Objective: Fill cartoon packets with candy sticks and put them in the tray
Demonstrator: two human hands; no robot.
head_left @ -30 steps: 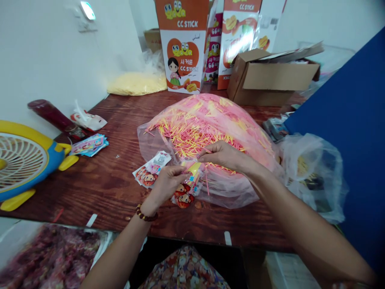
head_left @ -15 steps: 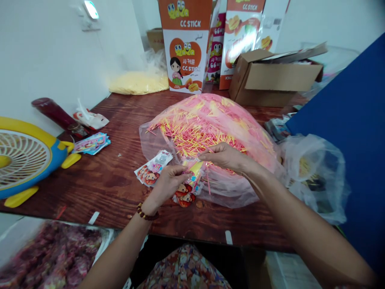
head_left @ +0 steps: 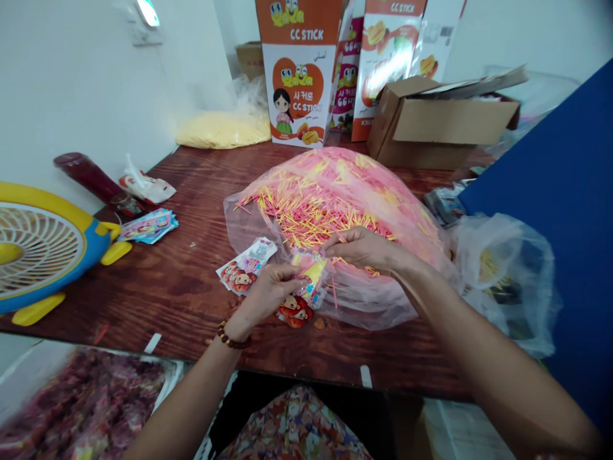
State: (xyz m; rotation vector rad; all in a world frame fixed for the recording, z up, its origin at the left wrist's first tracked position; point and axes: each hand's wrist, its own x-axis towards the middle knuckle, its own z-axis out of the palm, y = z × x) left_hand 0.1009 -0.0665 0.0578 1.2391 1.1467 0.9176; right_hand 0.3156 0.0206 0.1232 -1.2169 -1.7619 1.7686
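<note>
My left hand pinches a small printed packet, with yellow showing at its upper part and red-haired cartoon faces at its lower end. The fingertips of my right hand are closed at the packet's upper right corner; whether they also hold a stick is hard to see. Just behind lies a big clear plastic bag, heaped with thin pink and yellow sticks and open toward me. More flat printed packets lie left of my left hand.
A yellow and blue fan stands at the left, near a stack of blue-pink packets and a tissue pack. Printed cartons and an open brown box line the back. A clear bag sits at the right.
My right fingertips have shifted slightly right and down at the packet's top edge. My left hand keeps its pinch on the packet. The whole view has moved a little.
</note>
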